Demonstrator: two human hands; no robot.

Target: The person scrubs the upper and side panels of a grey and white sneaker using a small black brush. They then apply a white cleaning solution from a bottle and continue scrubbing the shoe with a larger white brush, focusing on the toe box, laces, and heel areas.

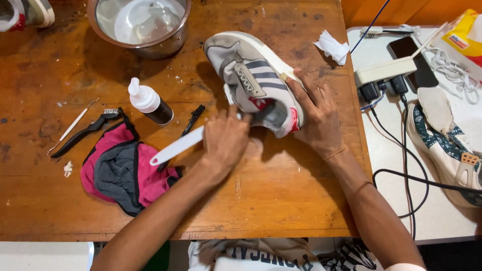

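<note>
A grey and white sneaker (pixel 251 75) with dark stripes and a red lining lies on its side on the wooden table (pixel 281 200). My right hand (pixel 316 118) grips it at the heel and sole. My left hand (pixel 226 143) holds a white-handled brush (pixel 175 148) whose head is hidden against the shoe's opening. The handle sticks out to the left over a pink and grey cloth (pixel 120 170).
A steel bowl (pixel 150 47) of water stands at the back. A small bottle (pixel 148 103), a thin black brush (pixel 193 120), a black tool (pixel 83 133) and a white pick (pixel 75 123) lie to the left. To the right are a tissue (pixel 331 47), a power strip (pixel 384 70), cables, a phone (pixel 416 60) and another sneaker (pixel 447 150).
</note>
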